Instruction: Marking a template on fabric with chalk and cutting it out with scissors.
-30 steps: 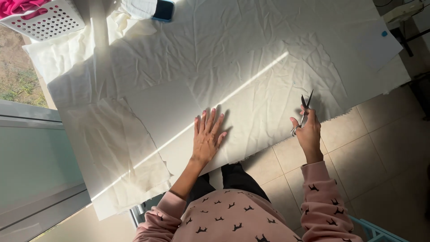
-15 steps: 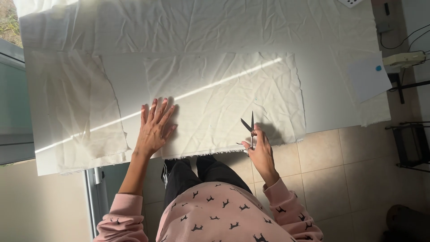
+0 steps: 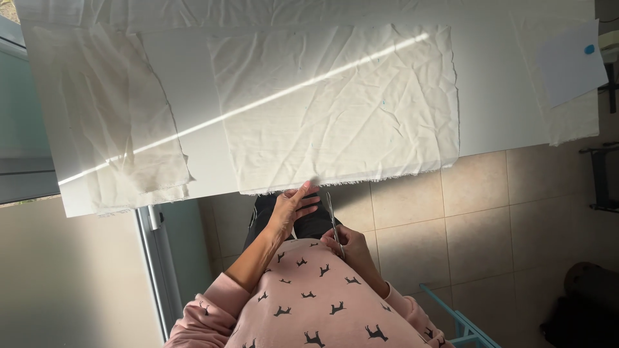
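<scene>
A creased white cloth piece [image 3: 335, 109] lies on the white table [image 3: 490, 96], its frayed near edge hanging just over the table's front. My left hand [image 3: 291, 209] reaches up to that edge and pinches it with thumb and fingers near the middle. My right hand [image 3: 348, 248] is low, close to my body, and holds metal scissors [image 3: 332, 216] with blades pointing up toward the cloth edge, just right of my left hand. The blades look nearly closed and do not touch the cloth.
A second, thinner cloth piece [image 3: 109, 116] lies at the table's left end. White paper with a blue dot [image 3: 570, 61] sits at the far right corner. Tiled floor [image 3: 490, 225] lies below; a table leg [image 3: 151, 258] stands left, a blue frame [image 3: 461, 319] near my right elbow.
Both hands have drawn back off the cloth toward my body. My left hand went from lying flat on the cloth to pinching its near edge; the scissors came away from the edge.
</scene>
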